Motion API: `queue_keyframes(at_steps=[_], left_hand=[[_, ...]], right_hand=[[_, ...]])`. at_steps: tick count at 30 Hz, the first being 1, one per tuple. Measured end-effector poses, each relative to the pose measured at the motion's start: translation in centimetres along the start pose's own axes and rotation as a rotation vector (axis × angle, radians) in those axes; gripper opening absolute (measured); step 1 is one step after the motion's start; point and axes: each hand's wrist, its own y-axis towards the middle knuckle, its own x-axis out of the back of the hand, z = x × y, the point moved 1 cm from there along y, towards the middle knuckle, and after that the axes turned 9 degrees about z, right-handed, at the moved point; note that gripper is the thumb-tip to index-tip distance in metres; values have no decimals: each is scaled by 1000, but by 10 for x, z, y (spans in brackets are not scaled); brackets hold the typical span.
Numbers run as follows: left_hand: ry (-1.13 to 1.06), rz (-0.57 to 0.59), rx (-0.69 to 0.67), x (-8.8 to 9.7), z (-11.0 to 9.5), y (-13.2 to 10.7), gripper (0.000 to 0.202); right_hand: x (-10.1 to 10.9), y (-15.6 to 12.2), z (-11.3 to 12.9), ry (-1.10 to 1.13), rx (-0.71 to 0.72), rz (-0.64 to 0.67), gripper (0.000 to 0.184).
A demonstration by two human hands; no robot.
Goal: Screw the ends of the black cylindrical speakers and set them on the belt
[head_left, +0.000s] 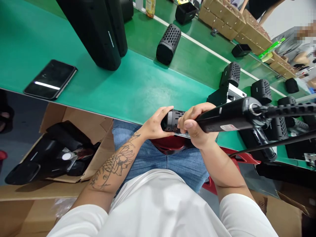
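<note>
My left hand (156, 124) is wrapped round one end of a black perforated housing (175, 119), a short slotted cylinder lying at the table's front edge, above my lap. In my right hand (197, 123) is a black electric screwdriver (223, 115), its rear end pointing right, with a ring and a ribbed hanging line attached. My right fingers close round its front end, right beside the housing. They hide the screwdriver's tip and the housing's right end, so I cannot tell whether the two touch.
A phone (50, 79) lies left on the green table (138, 89), near tall black cases (106, 36). Perforated housings (168, 44) stand along the far strip. Below left, an open carton (71, 115) holds black parts. A cable (276, 144) crosses at right. Other people work across the table.
</note>
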Motion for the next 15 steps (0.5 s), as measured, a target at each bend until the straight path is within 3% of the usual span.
queue_keyframes(at_steps=[3,6,10,15], left_hand=[[5,-7,-22,0,0,0,127],[5,-8,-46,1,-1,1,123],[12,0,-36,1,-3,0,125],[6,-1,-24,0,-1,-3,120]], right_hand=[[-1,1,-1,-7,85,-24,51],[0,2,-1,48,123,45,45],[1,2,-4,100,81,154,45],[-2,1,-8,155,26,153,55]])
